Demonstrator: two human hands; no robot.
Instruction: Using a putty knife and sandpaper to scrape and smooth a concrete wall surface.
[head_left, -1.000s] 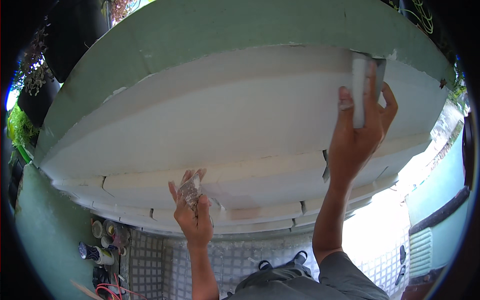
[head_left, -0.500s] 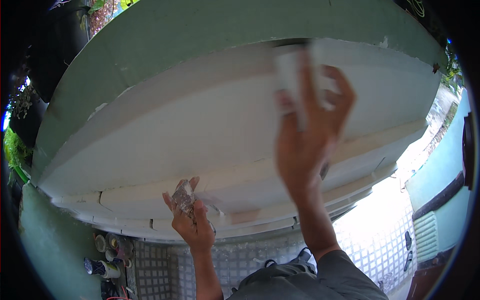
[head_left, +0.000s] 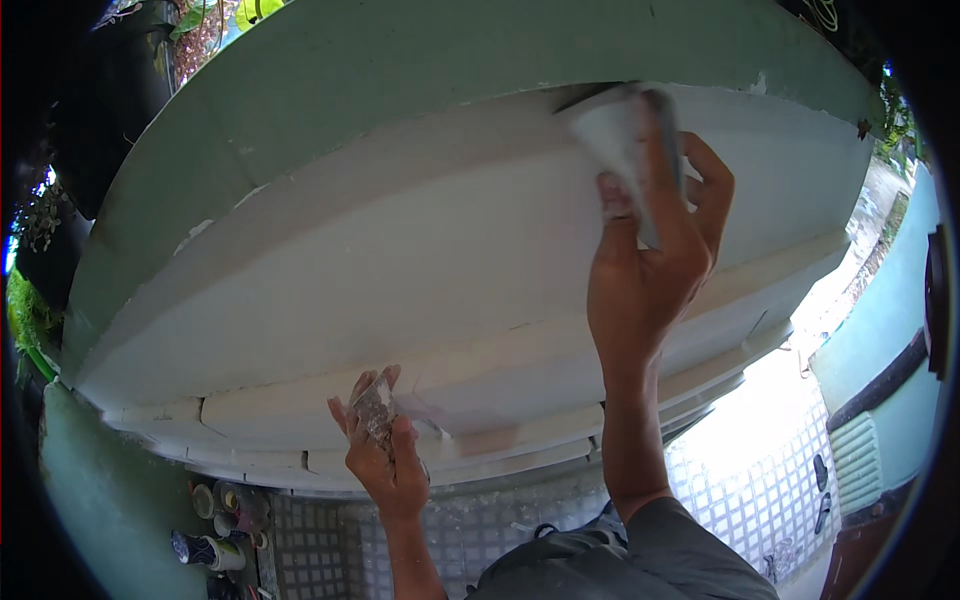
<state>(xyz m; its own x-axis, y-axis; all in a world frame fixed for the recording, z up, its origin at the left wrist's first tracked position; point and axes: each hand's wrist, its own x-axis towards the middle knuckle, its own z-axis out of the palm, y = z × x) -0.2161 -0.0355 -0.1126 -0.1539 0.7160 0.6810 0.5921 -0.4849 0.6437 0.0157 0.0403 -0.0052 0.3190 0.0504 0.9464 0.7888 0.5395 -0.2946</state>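
Note:
My right hand is raised to the upper part of a white wall. Its fingers grip a flat, pale putty knife, slightly blurred, whose far edge lies at the border with the green band. Lower and to the left, my left hand is closed around a flat grey piece smeared with whitish paste; what it is exactly I cannot make out. This hand is in front of the ledge at the wall's lower side.
Stepped white mouldings run beneath the wall. At lower left, several cans and tubs stand by a green wall. Sandals lie on the tiled floor at right. Dark objects and plants edge the upper left.
My right hand has moved right with the putty knife, which now tilts more. My left hand stays almost in place, with its grip unchanged.

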